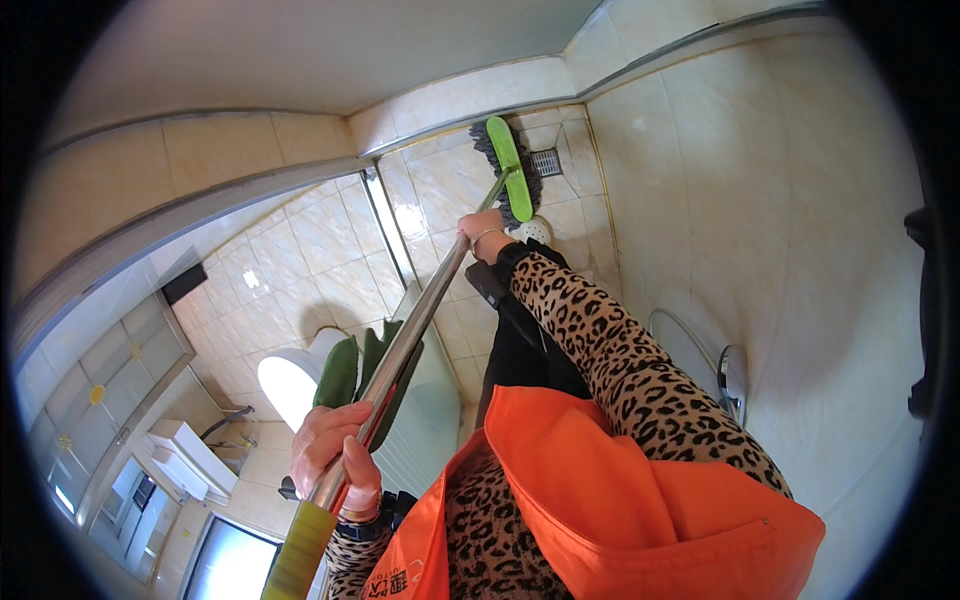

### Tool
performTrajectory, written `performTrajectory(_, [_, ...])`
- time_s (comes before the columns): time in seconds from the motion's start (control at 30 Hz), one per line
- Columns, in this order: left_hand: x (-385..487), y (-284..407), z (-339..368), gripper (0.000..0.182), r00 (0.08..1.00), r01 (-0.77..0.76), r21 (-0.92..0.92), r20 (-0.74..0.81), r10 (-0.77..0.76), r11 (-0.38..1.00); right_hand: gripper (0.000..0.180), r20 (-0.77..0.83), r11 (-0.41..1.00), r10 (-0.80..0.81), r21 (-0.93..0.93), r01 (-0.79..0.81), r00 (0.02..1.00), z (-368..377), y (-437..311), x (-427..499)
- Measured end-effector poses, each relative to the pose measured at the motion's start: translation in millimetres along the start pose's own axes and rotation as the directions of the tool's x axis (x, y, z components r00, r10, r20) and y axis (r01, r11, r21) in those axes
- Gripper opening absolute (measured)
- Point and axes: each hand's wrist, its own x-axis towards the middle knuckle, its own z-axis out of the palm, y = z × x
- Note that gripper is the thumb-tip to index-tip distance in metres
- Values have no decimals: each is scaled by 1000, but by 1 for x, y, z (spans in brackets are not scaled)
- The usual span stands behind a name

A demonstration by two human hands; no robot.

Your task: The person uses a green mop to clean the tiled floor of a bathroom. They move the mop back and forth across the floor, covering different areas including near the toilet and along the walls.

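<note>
A flat mop with a green plastic head [510,169] and dark grey fringes rests on the tiled floor beside a square floor drain [546,162]. Its metal pole [412,322] runs diagonally down to a yellow-green grip [300,551]. My right hand [482,229] is closed around the lower pole, near the mop head. Higher up, just above the grip, my left hand [337,454] holds the pole between thumb and fingers. A green cloth or glove [337,371] shows beside the pole near my left hand; what bears it is hidden.
A glass partition with a metal floor track [390,225] divides the room. Beyond it stand a white toilet [289,386] and a washbasin [191,461]. A hand shower [731,379] with its hose is at the right wall. A round white perforated item [535,231] lies near the mop head.
</note>
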Motion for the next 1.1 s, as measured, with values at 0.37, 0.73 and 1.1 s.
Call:
performTrajectory(0.37, [5,38,-51,29,940,-265,40,-210,267,963,11,313,841,112,475,-258,943,54,19,-101])
performTrajectory(0.73, [30,43,-22,21,940,-340,117,6,341,933,22,277,999,33,0,-34,960,66,6,-38])
performTrajectory(1.1, [8,27,14,17,969,-16,59,-245,30,998,25,24,996,-63,-56,64,998,-5,-28,4])
